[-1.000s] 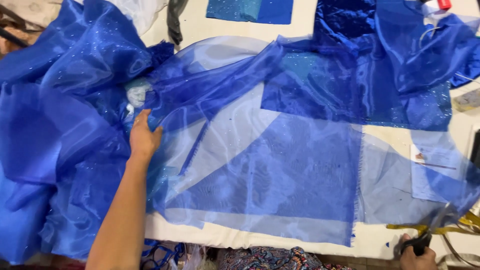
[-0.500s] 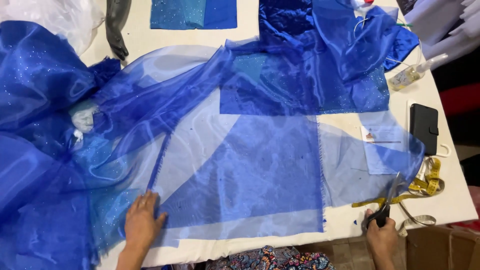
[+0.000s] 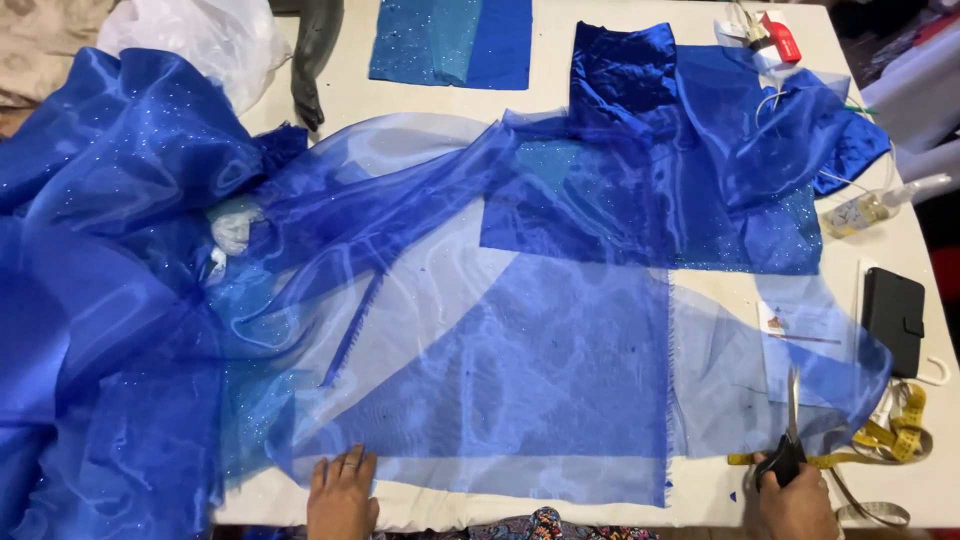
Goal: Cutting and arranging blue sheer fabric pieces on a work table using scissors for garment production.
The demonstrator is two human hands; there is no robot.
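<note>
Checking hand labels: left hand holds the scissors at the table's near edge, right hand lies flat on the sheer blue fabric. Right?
Not quite: the hands are swapped. The head view shows the right hand gripping the scissors at the near edge of the table, beside the yellow tape measure, while the left hand lies flat on the sheer blue fabric.

I count two hands of mine at the bottom edge: left hand [image 3: 342,492] and right hand [image 3: 797,505]. One pair of scissors [image 3: 786,440] at lower right. One yellow tape measure [image 3: 885,437] beside it. One black wallet [image 3: 894,319] at the right edge. One spray bottle [image 3: 872,208] above that. One white plastic bag [image 3: 195,38] at upper left. One small blue swatch [image 3: 452,40] at top centre. One worktop [image 3: 700,490].
</note>
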